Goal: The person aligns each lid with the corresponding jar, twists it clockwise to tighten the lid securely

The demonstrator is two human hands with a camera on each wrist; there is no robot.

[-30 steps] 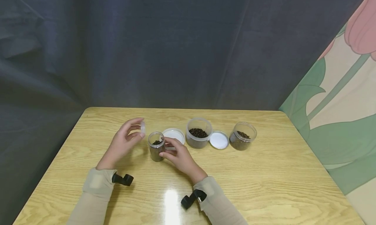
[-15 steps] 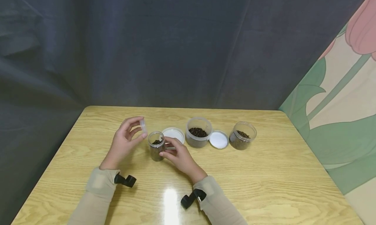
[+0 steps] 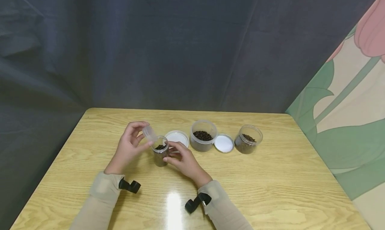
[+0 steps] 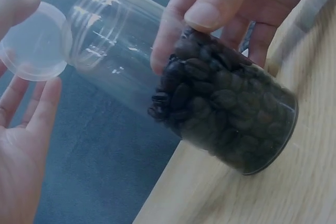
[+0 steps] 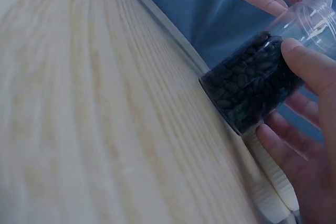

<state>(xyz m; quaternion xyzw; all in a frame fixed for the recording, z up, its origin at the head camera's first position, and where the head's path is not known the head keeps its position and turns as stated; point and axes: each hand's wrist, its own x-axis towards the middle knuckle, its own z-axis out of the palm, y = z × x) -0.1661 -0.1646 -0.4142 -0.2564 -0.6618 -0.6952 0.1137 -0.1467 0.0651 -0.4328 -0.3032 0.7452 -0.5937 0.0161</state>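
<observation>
Lid point(image 3: 149, 133) moved closer, now tilted at small jar point(image 3: 160, 151) rim. Your left hand point(image 3: 128, 146) pinches lid; right hand point(image 3: 184, 159) fingers curl round jar. Light, smooth plastic, likely slippery: grip mid-wall.

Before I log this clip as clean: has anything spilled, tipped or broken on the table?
Nothing stands out. The small jar stands upright in the right hand, beans inside; the left hand holds its cap tilted by the rim. Two other open jars are upright, lids flat beside them. No loose beans show.
</observation>
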